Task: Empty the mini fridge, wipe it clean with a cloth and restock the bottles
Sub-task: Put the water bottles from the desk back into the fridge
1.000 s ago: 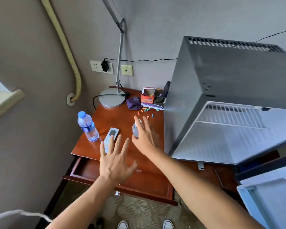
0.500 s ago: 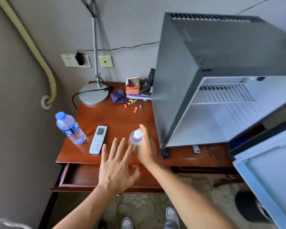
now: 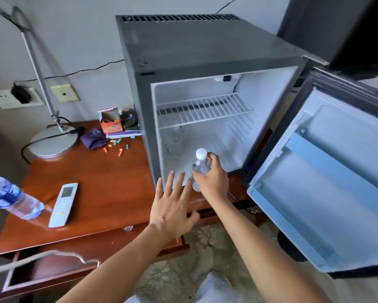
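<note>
Two bottles: one [image 3: 200, 166] in right hand [image 3: 212, 180], one [image 3: 13, 199] on desk [image 3: 109, 189].

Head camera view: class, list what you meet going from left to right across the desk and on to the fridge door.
Blue-capped water bottle → remote control → left hand → right hand holding the white-capped bottle → open fridge door.

R hand [image 3: 212, 180] clenched, L hand [image 3: 172, 206] splayed flat

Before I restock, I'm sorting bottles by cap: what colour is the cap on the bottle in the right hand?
White, on the clear bottle held by the right hand; head view.
</note>
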The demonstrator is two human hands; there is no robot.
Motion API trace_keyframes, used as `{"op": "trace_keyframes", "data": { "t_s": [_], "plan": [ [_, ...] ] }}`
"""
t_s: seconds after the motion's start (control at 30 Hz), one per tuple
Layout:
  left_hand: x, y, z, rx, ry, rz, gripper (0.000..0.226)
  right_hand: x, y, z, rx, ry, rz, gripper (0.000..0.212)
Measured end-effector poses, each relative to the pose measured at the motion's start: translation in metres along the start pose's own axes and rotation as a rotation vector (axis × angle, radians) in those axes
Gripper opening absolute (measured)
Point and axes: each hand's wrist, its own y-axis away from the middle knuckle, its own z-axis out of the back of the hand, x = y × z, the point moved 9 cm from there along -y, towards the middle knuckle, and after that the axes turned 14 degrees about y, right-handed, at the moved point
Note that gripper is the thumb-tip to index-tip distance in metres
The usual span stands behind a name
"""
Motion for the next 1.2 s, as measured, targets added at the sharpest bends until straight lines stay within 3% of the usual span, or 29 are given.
{"op": "trace_keyframes", "data": {
  "t_s": [0.2, 0.5, 0.63, 0.77, 0.9, 1.07, 1.2],
  "plan": [
    [0.000, -0.057, -0.021, 0.040, -0.121, 0.104, 0.097, -0.005, -0.078, -0.024, 0.018, 0.034, 0.052, 0.054],
    [0.022, -0.105, -0.037, -0.036, -0.107, 0.183, 0.100, 0.017, -0.152, -0.071, 0.061, -0.045, 0.193, 0.046],
    [0.027, -0.115, -0.042, -0.060, -0.111, 0.191, 0.100, 0.016, -0.162, -0.082, 0.061, 0.040, 0.239, 0.062],
    [0.020, -0.110, -0.037, -0.066, -0.086, 0.180, 0.101, 0.011, -0.150, -0.077, 0.053, 0.214, 0.286, 0.084],
    [0.005, -0.084, -0.033, -0.064, -0.046, 0.111, 0.098, 0.009, -0.107, -0.046, -0.157, 0.480, 0.469, 0.073],
    [0.001, -0.028, -0.028, -0.051, -0.023, 0.038, 0.092, 0.005, -0.041, -0.028, -0.089, 0.650, 0.592, 0.067],
    [0.016, 0.009, -0.002, -0.106, -0.005, 0.030, 0.089, 0.027, 0.013, -0.029, -0.077, 0.633, 0.699, 0.065]
  ]
}}
